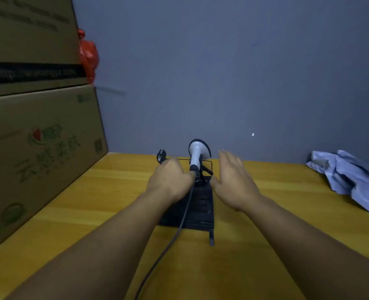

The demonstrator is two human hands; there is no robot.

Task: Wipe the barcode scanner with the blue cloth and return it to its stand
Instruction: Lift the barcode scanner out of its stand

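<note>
Yellow wooden table (pixel 71 213) against a blue-grey wall. Scanner (pixel 196 155) sits straight ahead between my hands, handle pointing back at me, head tilted up and away, over its black stand (pixel 197 210). My left hand (pixel 170 178) is curled at the handle base where the cable (pixel 174 237) exits; looks like a grip, can't confirm. My right hand (pixel 233 180) is flat open, empty, just beside the stand. Blue cloth (pixel 347 180) lies well off to my right, so the right hand is nearer to it.

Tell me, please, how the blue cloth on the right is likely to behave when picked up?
The blue cloth lies crumpled in soft folds on the wooden table, so it will probably droop limply rather than hold shape. It looks thin, likely light. Being bunched, it may unfold when lifted.
</note>
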